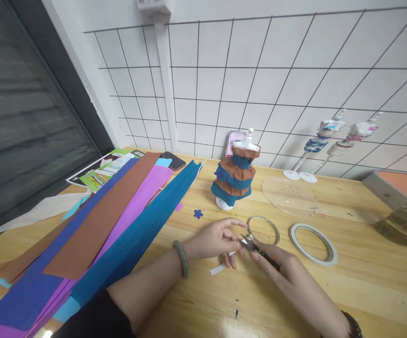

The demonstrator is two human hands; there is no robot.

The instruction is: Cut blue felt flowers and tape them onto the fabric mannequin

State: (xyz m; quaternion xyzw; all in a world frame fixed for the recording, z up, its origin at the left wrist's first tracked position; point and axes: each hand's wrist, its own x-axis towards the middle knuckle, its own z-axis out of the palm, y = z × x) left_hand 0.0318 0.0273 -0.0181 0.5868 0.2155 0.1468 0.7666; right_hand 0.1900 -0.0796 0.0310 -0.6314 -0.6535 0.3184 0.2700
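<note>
My left hand (221, 239), with a green bangle on the wrist, is closed on a narrow white strip of tape (217, 269), whose free end hangs below the fingers. Close against it, my right hand (277, 260) grips a dark pair of tweezers (260, 252). Their two pointed tips are slightly apart and meet the white piece at my left fingertips. Just behind the hands lies a thin tape roll (277, 230). A small dress form (238, 174) in ruffled brown and teal crepe paper stands beyond them. Nearby is a purple paper flower (198, 214).
Long crepe paper strips (108, 216) cover the table's left side, near a phone (173, 161) and printed sheets (94, 176). At right lie a wider tape roll (314, 244) and a clear round sheet (284, 199). Two decorated stands (316, 143) and a box (400, 188) are farther back.
</note>
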